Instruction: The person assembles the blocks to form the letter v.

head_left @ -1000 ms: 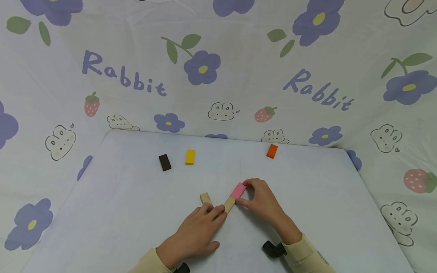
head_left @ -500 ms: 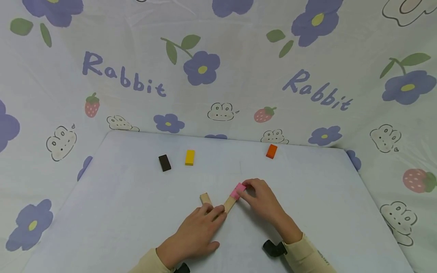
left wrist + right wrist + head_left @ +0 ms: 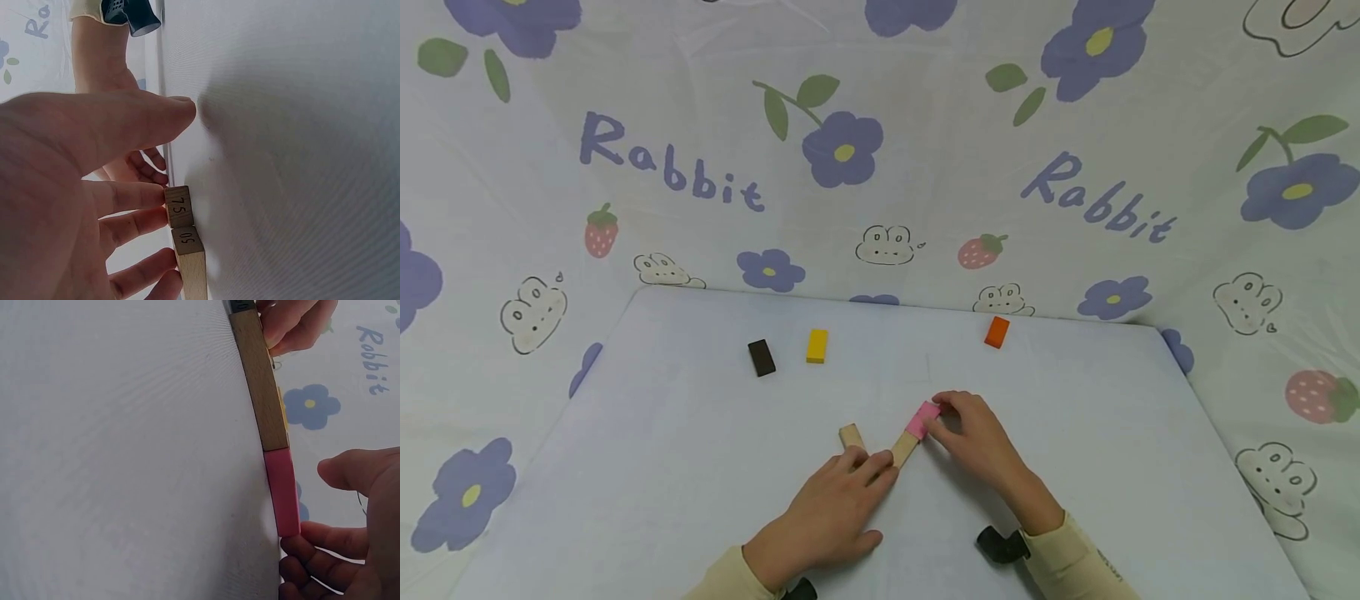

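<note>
Two bare wooden blocks lie angled in a V on the white tabletop, the left one (image 3: 851, 435) and the right one (image 3: 903, 450). My left hand (image 3: 831, 510) rests straight fingers on their near ends, covering where they meet. The left wrist view shows their end faces, printed 75 (image 3: 179, 206) and 50 (image 3: 188, 238). A pink block (image 3: 283, 490) lies end to end with the right wooden block (image 3: 262, 387). My right hand (image 3: 981, 437) touches the pink block's far end with its fingertips. Its thumb (image 3: 347, 470) hovers apart from the block.
Farther back on the tabletop (image 3: 640, 433) lie a dark brown block (image 3: 762, 357), a yellow block (image 3: 817, 346) and an orange block (image 3: 997, 332). A patterned cloth (image 3: 700, 108) hangs behind and at the sides. Black wrist cameras (image 3: 1002, 547) sit on both cuffs.
The right thumb has lifted from the side of the blocks near their joint and now hangs over the pink block. The left hand and all blocks look unmoved.
</note>
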A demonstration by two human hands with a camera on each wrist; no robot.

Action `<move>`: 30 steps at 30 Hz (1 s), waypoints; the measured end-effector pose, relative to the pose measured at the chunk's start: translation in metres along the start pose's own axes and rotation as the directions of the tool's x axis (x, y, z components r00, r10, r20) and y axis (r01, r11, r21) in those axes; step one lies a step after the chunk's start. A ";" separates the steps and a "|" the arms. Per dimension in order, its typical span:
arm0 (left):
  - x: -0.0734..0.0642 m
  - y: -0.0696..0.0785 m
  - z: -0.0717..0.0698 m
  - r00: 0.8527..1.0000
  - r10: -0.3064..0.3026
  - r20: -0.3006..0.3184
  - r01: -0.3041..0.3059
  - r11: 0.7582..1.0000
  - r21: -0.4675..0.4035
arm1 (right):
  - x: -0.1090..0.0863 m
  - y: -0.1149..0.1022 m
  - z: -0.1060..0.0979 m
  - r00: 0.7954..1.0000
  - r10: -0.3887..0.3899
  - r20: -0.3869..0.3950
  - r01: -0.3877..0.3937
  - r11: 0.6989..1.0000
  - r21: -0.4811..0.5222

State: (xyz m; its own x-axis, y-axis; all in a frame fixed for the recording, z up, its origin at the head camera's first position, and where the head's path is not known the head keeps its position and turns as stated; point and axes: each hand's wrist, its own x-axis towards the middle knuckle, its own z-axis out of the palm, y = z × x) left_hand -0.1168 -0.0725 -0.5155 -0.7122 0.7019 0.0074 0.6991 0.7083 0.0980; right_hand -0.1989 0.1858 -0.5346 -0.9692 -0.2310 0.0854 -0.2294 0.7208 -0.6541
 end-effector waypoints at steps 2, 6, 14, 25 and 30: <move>0.000 0.000 0.000 1.000 0.000 -0.004 0.000 1.000 0.000 | 0.000 0.000 0.000 1.000 0.006 0.002 -0.006 1.000 -0.001; 0.000 0.000 0.001 1.000 -0.002 0.005 0.002 1.000 -0.007 | -0.001 -0.001 -0.001 1.000 0.024 0.011 -0.024 1.000 -0.002; 0.000 0.001 0.001 1.000 -0.002 0.015 0.002 1.000 -0.005 | -0.002 0.001 -0.005 1.000 0.026 0.000 -0.026 1.000 0.014; 0.001 0.000 0.003 0.999 -0.006 0.032 0.006 1.000 -0.004 | 0.003 0.011 -0.016 0.999 0.037 -0.022 -0.036 0.999 0.024; 0.001 0.000 0.002 0.999 -0.012 0.031 0.012 1.000 0.001 | 0.008 0.015 -0.024 0.997 0.070 -0.031 -0.068 0.997 0.043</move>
State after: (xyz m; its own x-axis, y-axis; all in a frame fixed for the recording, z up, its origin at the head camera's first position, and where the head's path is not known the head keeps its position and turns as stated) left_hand -0.1176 -0.0721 -0.5177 -0.7181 0.6955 -0.0243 0.6907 0.7166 0.0974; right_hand -0.2124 0.2107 -0.5255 -0.9851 -0.1600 0.0628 -0.1586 0.7059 -0.6903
